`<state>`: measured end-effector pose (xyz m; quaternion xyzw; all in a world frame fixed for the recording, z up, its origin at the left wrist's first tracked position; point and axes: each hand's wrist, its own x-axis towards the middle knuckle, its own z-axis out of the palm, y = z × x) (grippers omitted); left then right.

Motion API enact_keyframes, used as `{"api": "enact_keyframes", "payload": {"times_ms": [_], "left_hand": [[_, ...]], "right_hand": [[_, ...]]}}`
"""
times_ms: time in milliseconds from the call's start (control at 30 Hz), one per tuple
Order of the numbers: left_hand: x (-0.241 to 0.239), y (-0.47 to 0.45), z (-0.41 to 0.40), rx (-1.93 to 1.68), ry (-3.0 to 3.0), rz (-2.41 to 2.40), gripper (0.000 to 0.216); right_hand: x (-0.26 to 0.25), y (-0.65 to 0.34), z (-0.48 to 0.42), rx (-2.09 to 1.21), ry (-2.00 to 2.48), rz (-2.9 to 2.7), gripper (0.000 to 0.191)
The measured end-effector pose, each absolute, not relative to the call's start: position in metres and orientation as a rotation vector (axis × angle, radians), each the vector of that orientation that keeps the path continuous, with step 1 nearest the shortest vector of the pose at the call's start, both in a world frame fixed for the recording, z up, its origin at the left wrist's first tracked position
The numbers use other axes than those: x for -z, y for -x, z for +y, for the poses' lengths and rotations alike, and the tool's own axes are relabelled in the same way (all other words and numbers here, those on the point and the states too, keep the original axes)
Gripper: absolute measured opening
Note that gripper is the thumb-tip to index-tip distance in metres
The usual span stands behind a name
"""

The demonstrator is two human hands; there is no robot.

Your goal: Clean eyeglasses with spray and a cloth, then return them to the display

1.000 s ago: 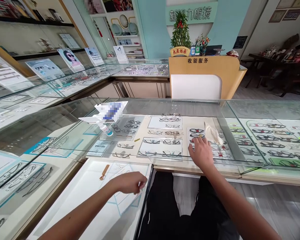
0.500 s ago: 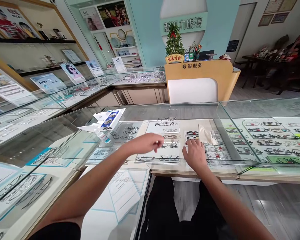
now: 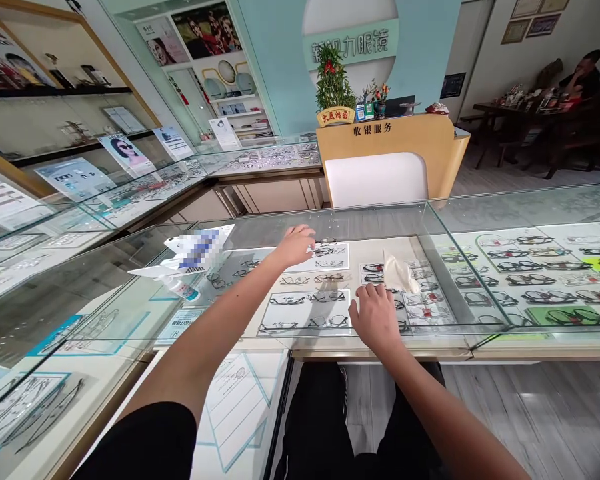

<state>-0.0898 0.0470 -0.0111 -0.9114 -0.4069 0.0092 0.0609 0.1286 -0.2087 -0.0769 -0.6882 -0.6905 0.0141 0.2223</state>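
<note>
My left hand reaches out over the glass display counter, its fingers stretched forward and slightly bent. Beside its fingertips, toward the counter's far side, is a pair of eyeglasses; whether they touch is unclear. My right hand lies palm down nearer the front edge, fingers apart and holding nothing. Just beyond it, a cream cloth rests in a crumpled heap. Between and below the hands, rows of eyeglasses show through the glass on white panels.
On the counter's left stand a white folded card display and a small white bottle. More glass cases with eyeglasses run to the right. A wooden cashier desk stands beyond, and a person sits at a far table.
My left hand has moved away from me toward the counter's far side, its fingers straightening. My right hand stays at nearly the same place near the cloth. The view has shifted slightly.
</note>
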Motion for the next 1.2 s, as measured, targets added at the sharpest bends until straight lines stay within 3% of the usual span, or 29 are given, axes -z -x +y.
{"api": "enact_keyframes", "payload": {"times_ms": [333, 500, 700, 933, 1200], "left_hand": [[-0.007, 0.099, 0.005, 0.086, 2.711, -1.269, 0.021], [-0.044, 0.151, -0.09, 0.149, 2.857, -1.346, 0.023], [-0.058, 0.219, -0.219, -0.067, 3.054, -1.564, 0.018], [-0.003, 0.273, -0.275, -0.364, 3.098, -1.928, 0.016], [0.089, 0.334, -0.209, -0.363, 2.804, -2.301, 0.014]], "right_hand": [[0.074, -0.13, -0.21, -0.037, 1.908, -1.914, 0.023], [0.076, -0.13, -0.211, -0.014, 1.904, -1.913, 0.027], [0.081, -0.134, -0.212, 0.038, 1.867, -1.922, 0.03], [0.088, -0.138, -0.212, 0.075, 1.841, -1.931, 0.035], [0.087, -0.138, -0.21, 0.111, 1.867, -1.947, 0.033]]}}
